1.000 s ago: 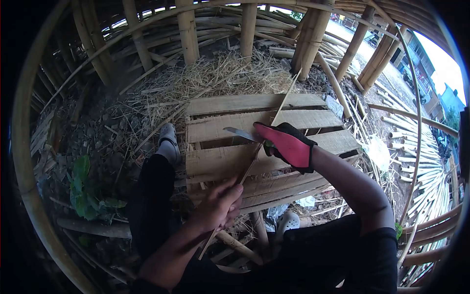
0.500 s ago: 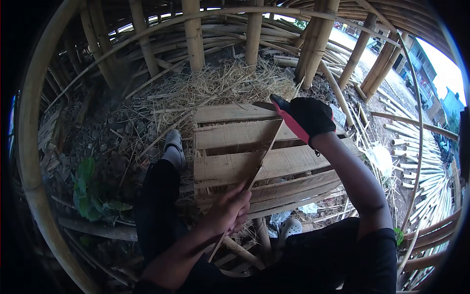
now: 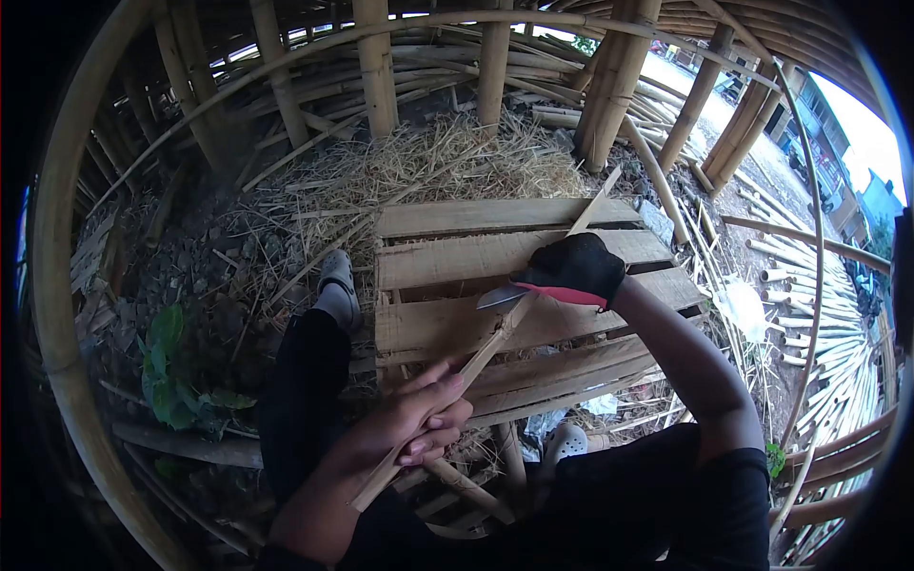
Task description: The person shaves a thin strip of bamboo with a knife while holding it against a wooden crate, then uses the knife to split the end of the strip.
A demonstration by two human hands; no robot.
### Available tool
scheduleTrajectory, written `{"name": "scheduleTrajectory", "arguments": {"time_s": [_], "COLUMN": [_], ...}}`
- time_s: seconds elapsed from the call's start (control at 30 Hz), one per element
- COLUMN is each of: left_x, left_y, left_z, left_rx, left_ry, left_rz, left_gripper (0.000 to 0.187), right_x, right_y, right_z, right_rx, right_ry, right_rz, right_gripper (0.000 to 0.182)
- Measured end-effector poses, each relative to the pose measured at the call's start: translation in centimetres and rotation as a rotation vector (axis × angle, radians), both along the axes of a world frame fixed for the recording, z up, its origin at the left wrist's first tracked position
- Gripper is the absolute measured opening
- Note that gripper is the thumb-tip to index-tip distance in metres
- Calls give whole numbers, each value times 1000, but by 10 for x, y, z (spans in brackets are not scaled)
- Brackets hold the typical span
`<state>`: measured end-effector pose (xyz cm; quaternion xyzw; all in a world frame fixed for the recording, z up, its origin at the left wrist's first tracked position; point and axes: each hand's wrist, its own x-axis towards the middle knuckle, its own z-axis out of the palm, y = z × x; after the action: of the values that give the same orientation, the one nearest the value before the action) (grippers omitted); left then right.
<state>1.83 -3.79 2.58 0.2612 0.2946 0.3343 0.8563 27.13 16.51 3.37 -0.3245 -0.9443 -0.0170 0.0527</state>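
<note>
A flat bamboo strip [image 3: 484, 354] runs slantwise over a slatted wooden table [image 3: 428, 249]. Bare fingers of my left hand [image 3: 424, 417] are closed round its lower part. My right hand [image 3: 579, 269], in a black and red glove, is closed on a knife [image 3: 499, 297] whose handle is hidden in the fist. The blade points left and lies at the strip, just above a rough, notched spot. Beyond the glove, the strip's far end sticks out past the table's back edge.
Dry shavings [image 3: 457, 162] heap behind the table, in front of upright bamboo posts [image 3: 377, 76]. Many bamboo poles [image 3: 819, 352] lie on the ground at right. A curved bamboo pole [image 3: 62, 314] frames the left side. Leafy greens [image 3: 167, 371] grow near my shoe [image 3: 340, 285].
My right hand with the knife has come down and toward me along the strip. The strip has turned to show its broad face, and its far end now shows beyond the glove.
</note>
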Motion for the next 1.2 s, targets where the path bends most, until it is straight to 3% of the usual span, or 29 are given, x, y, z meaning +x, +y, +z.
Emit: {"name": "scheduleTrajectory", "arguments": {"time_s": [0.07, 0.2, 0.27, 0.37, 0.43, 0.47, 0.5, 0.53, 0.6, 0.67, 0.73, 0.8, 0.83, 0.87, 0.93, 0.97, 1.03, 1.2], "left_x": [-3, -3, 8, 17, 22, 25, 25, 21, 13, 9, 14, 12, 11, 9, 7, 9, 13, 21], "left_y": [-1, 11, 14, 20, 22, 24, 24, 28, 38, 37, 30, 26, 24, 22, 18, 16, 14, 11], "left_z": [4, -43, -41, -50, -48, -45, -42, -50, -62, -52, -33, -25, -23, -22, -21, -18, -12, -12], "left_rx": [135, 58, 217, 150, 102, -1, -103, -100, -110, -52, -117, -131, -142, -144, -74, -76, -74, -85], "left_ry": [82, 32, 97, -25, -78, -192, -306, -304, -549, -530, -331, -288, -243, -247, -41, -44, 38, 142], "left_rz": [-60, -34, 74, 48, 34, 47, 59, 61, -96, -194, -12, 19, 51, 50, 84, 81, 64, 80], "left_gripper": [58, 69, 82, 73, 72, 67, 62, 62, 52, 43, 37, 35, 32, 32, 30, 30, 31, 36], "right_x": [0, -4, -10, -24, -34, -38, -40, -41, -43, -41, -36, -29, -29, -21, -13, -10, -5, -9], "right_y": [-1, -13, -20, -44, -56, -61, -67, -69, -69, -69, -67, -60, -63, -51, -35, -30, -18, -5], "right_z": [-11, -10, -11, -4, -6, -6, -4, -8, -14, -10, -5, 0, 21, 14, 26, 28, 23, 6], "right_rx": [14, 62, 83, 276, 231, 187, 252, 253, 245, 157, 67, 293, 96, 178, -81, -81, -269, -223], "right_ry": [79, 255, 350, 225, 229, 233, 202, 204, 110, 142, 171, 151, 179, 136, 108, 105, 113, 75], "right_rz": [-38, -108, -143, -33, -26, -19, 27, 30, 50, 62, 71, 39, -133, -237, -502, -506, -764, -827], "right_gripper": [43, 40, 40, 40, 41, 42, 29, 29, 27, 27, 27, 29, 29, 33, 49, 49, 70, 74]}}
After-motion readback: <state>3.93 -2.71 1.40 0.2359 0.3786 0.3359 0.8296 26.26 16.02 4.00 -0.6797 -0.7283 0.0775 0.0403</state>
